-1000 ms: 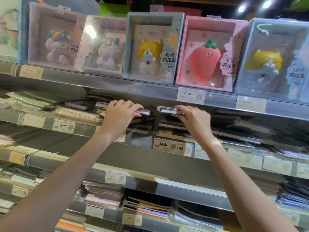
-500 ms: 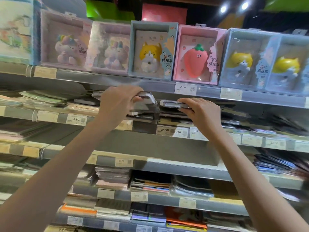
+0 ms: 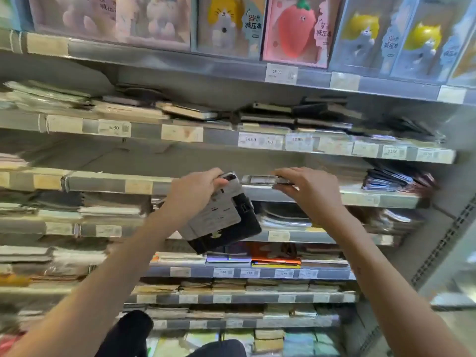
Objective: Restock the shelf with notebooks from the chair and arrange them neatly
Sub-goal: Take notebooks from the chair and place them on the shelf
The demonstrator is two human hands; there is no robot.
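- Notebooks, two of them, are in my hands in front of the shelving: my left hand [image 3: 192, 195] curls its fingers over the top edge of a grey-and-black notebook [image 3: 222, 215] that hangs tilted, its lower corner sloping down to the right.
- My right hand [image 3: 306, 190] pinches a second, flat notebook [image 3: 262, 179] by its right end, holding it level just right of the first, at the height of a shelf edge [image 3: 360, 198].
- Above my hands, a shelf [image 3: 219, 135] carries loose, uneven stacks of dark notebooks [image 3: 296, 115] and pale wrapped ones [image 3: 46, 97] lying flat; some overlap at angles.
- Price tags run along that shelf's front rail; I can read "6.90" [image 3: 114, 128] at the left, "34.90" [image 3: 251, 139] near the middle and "12.50" [image 3: 392, 152] farther right.
- The top shelf holds boxed squishy-toy notebooks standing upright: a pink box with a red strawberry [image 3: 296, 27], one with a yellow-and-grey cat [image 3: 224, 19] and more cat boxes [image 3: 365, 32] to the right. Chinese writing shows on the boxes, and the tag below the strawberry reads "58.00" [image 3: 277, 72].
- Lower shelves behind and below my forearms are packed with flat stacks, among them an orange-and-yellow pile [image 3: 275, 261]; their tags are too blurred to read.
- A perforated grey upright [image 3: 443, 243] closes the shelving on the right.
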